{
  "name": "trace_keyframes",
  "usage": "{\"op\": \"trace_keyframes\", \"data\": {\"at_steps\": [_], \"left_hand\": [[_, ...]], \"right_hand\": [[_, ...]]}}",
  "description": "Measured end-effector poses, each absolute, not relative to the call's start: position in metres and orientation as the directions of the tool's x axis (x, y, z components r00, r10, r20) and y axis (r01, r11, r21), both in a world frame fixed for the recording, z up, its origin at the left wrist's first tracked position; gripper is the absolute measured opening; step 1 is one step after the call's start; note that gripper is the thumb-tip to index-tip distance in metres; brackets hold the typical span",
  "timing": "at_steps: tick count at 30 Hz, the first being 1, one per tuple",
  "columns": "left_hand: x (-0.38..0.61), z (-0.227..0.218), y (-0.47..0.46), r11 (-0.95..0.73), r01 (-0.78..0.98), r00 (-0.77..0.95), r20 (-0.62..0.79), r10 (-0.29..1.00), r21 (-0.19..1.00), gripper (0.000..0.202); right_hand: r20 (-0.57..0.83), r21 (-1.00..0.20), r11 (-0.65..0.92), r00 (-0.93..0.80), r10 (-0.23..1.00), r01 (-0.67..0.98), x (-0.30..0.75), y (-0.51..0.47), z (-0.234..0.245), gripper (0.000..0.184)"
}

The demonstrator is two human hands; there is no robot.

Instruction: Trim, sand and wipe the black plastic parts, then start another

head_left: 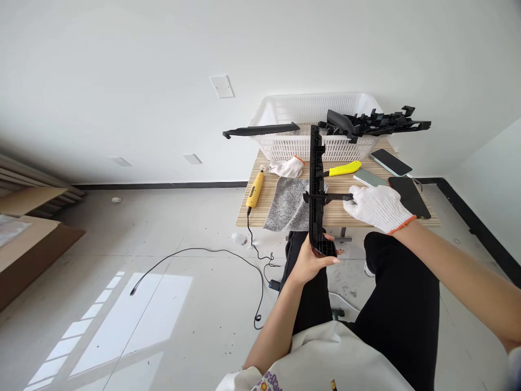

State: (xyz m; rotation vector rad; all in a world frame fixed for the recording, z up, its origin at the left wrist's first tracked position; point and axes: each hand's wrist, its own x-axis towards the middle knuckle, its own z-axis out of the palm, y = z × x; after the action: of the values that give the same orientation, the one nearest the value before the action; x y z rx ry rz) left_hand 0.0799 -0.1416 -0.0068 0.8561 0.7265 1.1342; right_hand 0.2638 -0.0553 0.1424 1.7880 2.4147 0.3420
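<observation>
My bare left hand (312,259) grips the near end of a long black plastic part (316,179), which points away from me over the small wooden table (423,221). My right hand (376,206), in a white knit glove with an orange cuff, is closed on a thin black tool (329,197) laid crosswise against the middle of the part. A grey cloth (290,203) lies on the table under the part.
A white basket (313,117) at the table's back holds several black plastic parts (374,124); one long strip (260,130) sticks out left. On the table: a yellow corded tool (255,189), a spare glove (287,166), a yellow-handled knife (345,169), phones (391,162). Cardboard boxes (28,244) stand left.
</observation>
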Motion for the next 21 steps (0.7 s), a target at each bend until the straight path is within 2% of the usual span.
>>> {"op": "trace_keyframes", "data": {"at_steps": [9,21], "left_hand": [[0.0802,-0.0085,-0.142,0.179,-0.456,0.267,-0.057,0.962,0.872,0.072],[0.0798,-0.0048,-0.1437,0.204,-0.457,0.276,-0.08,0.958,0.866,0.069]], "right_hand": [[0.028,0.237,0.283,-0.298,0.954,0.929,0.2632,-0.0575,0.1456,0.061],[0.014,0.229,0.28,-0.291,0.957,0.932,0.2629,-0.0579,0.1481,0.058]]}}
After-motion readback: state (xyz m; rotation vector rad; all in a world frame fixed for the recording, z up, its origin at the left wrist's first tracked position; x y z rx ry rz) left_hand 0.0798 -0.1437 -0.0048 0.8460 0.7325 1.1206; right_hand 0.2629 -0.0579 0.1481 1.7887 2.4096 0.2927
